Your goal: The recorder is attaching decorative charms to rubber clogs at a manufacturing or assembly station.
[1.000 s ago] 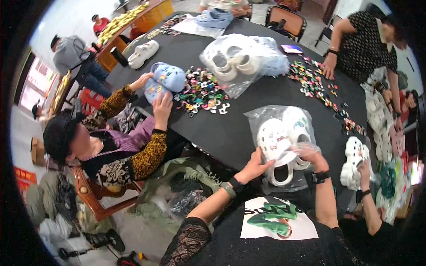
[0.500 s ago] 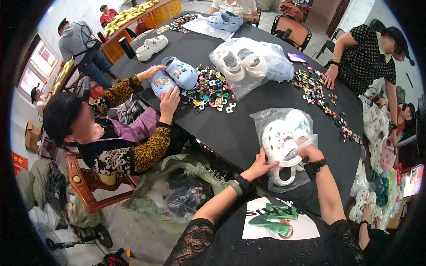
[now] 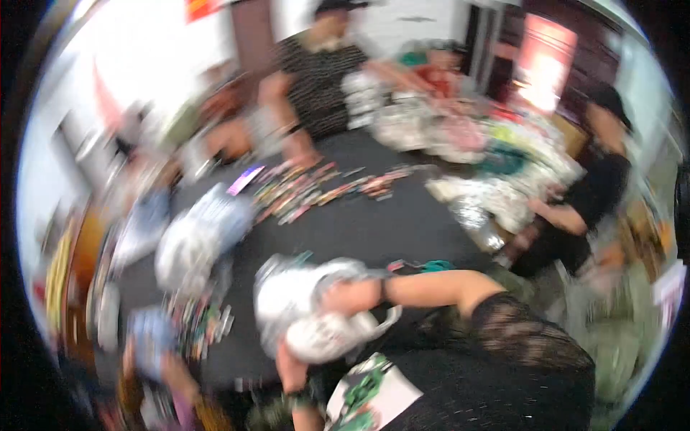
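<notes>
White clog shoes in a clear plastic bag [image 3: 309,309] are held above the near edge of the dark tabletop [image 3: 374,223], clasped by the right hand [image 3: 345,296] from above and the left hand [image 3: 289,363] from below, finger detail lost to blur.

White clogs [image 3: 323,334], black table [image 3: 374,230]
</notes>
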Motion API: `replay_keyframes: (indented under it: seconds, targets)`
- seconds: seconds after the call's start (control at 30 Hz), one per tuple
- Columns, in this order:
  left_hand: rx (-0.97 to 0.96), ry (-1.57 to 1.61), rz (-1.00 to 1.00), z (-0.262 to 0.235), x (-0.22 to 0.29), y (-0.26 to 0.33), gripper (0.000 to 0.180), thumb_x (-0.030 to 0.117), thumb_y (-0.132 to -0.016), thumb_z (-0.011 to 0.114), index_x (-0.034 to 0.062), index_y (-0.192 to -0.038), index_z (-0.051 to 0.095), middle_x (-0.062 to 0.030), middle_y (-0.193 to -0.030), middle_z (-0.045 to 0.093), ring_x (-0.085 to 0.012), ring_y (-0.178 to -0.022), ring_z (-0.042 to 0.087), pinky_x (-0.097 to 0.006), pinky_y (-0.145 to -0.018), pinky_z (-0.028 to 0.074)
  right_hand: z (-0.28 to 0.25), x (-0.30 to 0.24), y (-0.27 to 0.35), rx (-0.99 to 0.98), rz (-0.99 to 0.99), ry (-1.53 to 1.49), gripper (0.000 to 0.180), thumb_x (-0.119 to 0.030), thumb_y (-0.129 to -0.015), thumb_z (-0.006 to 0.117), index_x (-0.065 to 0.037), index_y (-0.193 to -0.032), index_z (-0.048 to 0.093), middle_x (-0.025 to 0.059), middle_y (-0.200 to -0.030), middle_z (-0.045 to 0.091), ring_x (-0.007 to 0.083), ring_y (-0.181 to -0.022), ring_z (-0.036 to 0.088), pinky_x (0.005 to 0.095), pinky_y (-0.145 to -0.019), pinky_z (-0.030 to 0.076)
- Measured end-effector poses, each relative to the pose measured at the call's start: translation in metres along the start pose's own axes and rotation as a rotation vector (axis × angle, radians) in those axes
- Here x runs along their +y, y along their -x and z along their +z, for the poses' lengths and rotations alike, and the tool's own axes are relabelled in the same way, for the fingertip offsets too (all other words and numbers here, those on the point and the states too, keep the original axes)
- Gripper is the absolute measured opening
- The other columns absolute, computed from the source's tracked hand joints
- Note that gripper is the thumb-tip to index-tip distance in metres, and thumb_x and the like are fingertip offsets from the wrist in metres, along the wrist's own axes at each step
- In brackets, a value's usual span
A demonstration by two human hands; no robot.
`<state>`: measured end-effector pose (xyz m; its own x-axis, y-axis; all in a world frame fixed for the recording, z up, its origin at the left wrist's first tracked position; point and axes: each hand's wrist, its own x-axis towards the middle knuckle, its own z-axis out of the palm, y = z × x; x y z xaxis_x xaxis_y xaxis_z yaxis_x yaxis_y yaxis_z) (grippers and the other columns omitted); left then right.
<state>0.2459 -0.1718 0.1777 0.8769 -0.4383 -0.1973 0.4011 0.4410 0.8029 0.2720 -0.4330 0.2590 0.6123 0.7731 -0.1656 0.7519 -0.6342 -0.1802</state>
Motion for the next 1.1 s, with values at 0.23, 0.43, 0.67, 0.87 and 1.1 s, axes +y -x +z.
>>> replay_keyframes:
  seconds: [0.23,0.43,0.67,0.87,1.1]
  targets:
    - [0.093,-0.729,0.508,-0.097,-0.043,-0.036,0.045,0.025,-0.087,0.055,-0.003,-0.12,0.046,-0.0187,-0.115,0.053,-0.0301,-0.101,0.052,-0.041,-0.087,0.043,0.024,0.013,0.042,0.267,0.159,0.058,0.016,-0.014,-0.074,0.055,-0.004,-0.086,0.059,0.0125,-0.079,0.061,0.0269,-0.075,0.059,0.0414,-0.067,0.046]
    - [-0.102,-0.652,0.37,-0.084,-0.037,-0.048,0.045,0.025,-0.09,0.05,-0.0023,-0.125,0.042,-0.017,-0.121,0.05,-0.0282,-0.107,0.051,-0.04,-0.09,0.043,0.031,-0.008,0.046,0.267,0.185,0.081,0.01,-0.013,-0.073,0.056,-0.004,-0.075,0.06,0.0137,-0.073,0.062,0.0299,-0.068,0.061,0.0423,-0.059,0.048]
    - [-0.172,-0.577,0.288,-0.019,0.005,-0.072,0.046,0.026,-0.093,0.044,-0.0016,-0.13,0.038,-0.0152,-0.128,0.047,-0.0262,-0.113,0.05,-0.039,-0.093,0.043,0.018,-0.02,0.048,0.308,0.102,0.312,0.007,-0.014,-0.07,0.055,-0.008,-0.072,0.056,0.0054,-0.069,0.059,0.0193,-0.061,0.058,0.0355,-0.052,0.043]
    - [-0.012,-0.738,0.418,-0.077,0.007,-0.062,0.054,0.011,-0.079,0.061,-0.0084,-0.125,0.041,-0.021,-0.119,0.053,-0.0247,-0.111,0.051,-0.039,-0.092,0.042,0.01,-0.011,0.049,0.244,0.06,0.195,0.012,-0.015,-0.072,0.057,-0.004,-0.074,0.06,0.01,-0.065,0.062,0.026,-0.058,0.063,0.0375,-0.045,0.048]
    - [0.085,-0.642,0.297,-0.109,0.027,-0.033,0.063,0.022,-0.082,0.058,-0.0069,-0.13,0.031,-0.0235,-0.127,0.042,-0.0286,-0.118,0.041,-0.042,-0.098,0.033,-0.009,0.012,0.056,0.213,0.284,-0.002,0.016,-0.014,-0.067,0.057,0.0,-0.071,0.064,0.0175,-0.069,0.064,0.0336,-0.066,0.064,0.0421,-0.054,0.05]
